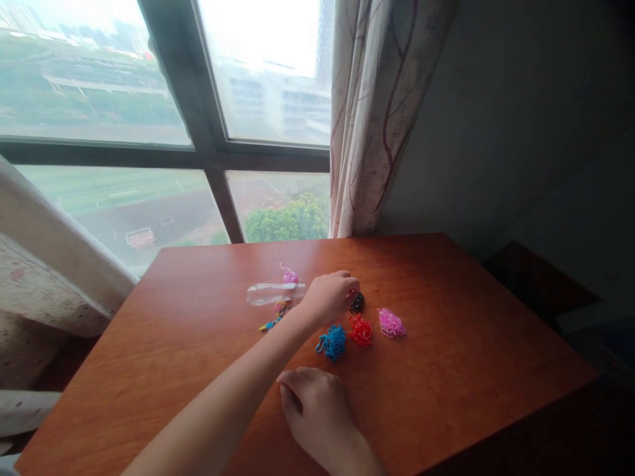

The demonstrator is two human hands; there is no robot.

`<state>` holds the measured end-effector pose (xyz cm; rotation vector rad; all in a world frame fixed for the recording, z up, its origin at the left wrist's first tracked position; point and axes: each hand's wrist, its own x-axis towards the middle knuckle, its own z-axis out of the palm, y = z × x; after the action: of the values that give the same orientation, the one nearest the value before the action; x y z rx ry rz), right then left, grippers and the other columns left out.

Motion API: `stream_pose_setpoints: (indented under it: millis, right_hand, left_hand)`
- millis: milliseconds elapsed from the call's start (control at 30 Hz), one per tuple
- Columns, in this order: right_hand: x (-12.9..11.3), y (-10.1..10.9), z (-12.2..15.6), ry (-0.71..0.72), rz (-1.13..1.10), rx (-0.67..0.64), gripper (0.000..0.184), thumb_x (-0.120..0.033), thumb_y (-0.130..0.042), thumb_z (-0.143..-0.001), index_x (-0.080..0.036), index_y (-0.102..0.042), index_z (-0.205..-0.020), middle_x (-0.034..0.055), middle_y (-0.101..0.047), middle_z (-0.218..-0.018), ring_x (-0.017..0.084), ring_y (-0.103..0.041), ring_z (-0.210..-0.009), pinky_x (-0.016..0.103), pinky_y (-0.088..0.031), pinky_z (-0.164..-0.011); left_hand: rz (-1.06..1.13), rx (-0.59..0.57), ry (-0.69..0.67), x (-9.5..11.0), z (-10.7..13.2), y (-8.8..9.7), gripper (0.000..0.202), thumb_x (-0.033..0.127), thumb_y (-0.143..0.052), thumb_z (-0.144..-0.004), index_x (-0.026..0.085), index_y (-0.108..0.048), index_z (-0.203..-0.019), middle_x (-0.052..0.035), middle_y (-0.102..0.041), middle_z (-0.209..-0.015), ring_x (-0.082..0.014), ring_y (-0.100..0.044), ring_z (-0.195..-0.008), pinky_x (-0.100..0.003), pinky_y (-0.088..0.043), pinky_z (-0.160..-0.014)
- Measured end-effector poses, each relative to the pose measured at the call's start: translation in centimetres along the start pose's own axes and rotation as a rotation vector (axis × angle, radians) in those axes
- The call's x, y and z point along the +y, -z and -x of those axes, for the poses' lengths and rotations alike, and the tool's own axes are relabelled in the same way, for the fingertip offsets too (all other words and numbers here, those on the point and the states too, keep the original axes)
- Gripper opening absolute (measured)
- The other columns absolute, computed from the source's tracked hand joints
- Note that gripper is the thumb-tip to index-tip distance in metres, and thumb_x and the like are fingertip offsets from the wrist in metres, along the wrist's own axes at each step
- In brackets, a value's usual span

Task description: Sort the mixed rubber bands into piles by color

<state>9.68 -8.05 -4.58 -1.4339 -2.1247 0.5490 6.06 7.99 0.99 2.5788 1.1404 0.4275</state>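
My left hand (333, 294) reaches across the table to a small pile of black bands (357, 303). Its fingers are pinched together at the pile's edge; whatever is between the fingertips is too small to make out. Nearer to me, my right hand (317, 403) rests on the tabletop, fingers curled in, with nothing visible in it. Between the two hands lies a heap of blue bands (332, 342), which look like small elastic loops. Beside it are a red heap of bands (360, 330) and, farther right, a pink heap of bands (391, 322).
A clear plastic piece (268, 294), perhaps a bag or bottle, lies left of my left hand. Behind it sits a small pink object (290, 277). Mixed coloured bands (272, 324) lie partly behind my left forearm. The wooden table (163, 344) meets a window (278, 205) and curtain (367, 132).
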Motion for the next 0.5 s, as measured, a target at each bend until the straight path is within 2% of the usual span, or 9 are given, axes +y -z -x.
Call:
stream_pose_setpoints:
  millis: [133, 300, 500]
  right_hand:
    - [-0.1, 0.1, 0.0, 0.006, 0.015, -0.007, 0.018, -0.013, -0.051, -0.087, -0.024, -0.065, -0.086, -0.0017, -0.070, -0.079, 0.016, -0.066, -0.072, 0.021, -0.041, -0.064]
    - [0.0, 0.1, 0.0, 0.014, 0.025, -0.007, 0.016, -0.013, -0.051, -0.086, -0.023, -0.063, -0.081, -0.0011, -0.070, -0.077, 0.016, -0.065, -0.071, 0.020, -0.039, -0.063]
    - [-0.1, 0.2, 0.1, 0.014, 0.001, -0.002, 0.017, -0.013, -0.051, -0.087, -0.023, -0.065, -0.086, -0.0009, -0.070, -0.079, 0.016, -0.066, -0.073, 0.020, -0.041, -0.065]
  left_hand:
    - [-0.026, -0.025, 0.018, -0.1, -1.4, -1.0, 0.017, 0.025, -0.055, -0.089, 0.023, -0.071, -0.092, -0.0055, -0.068, -0.097, -0.0183, -0.066, -0.086, -0.026, -0.048, -0.073]
    - [-0.042, -0.028, 0.038, -0.2, -1.6, -1.6, 0.018, 0.024, -0.054, -0.089, 0.024, -0.071, -0.092, -0.0057, -0.068, -0.097, -0.0197, -0.066, -0.086, -0.027, -0.048, -0.072]
    - [-0.034, -0.007, 0.039, -0.2, -1.0, -1.0, 0.016, 0.025, -0.056, -0.088, 0.024, -0.070, -0.096, -0.0050, -0.069, -0.099, -0.0200, -0.067, -0.085, -0.027, -0.048, -0.071]
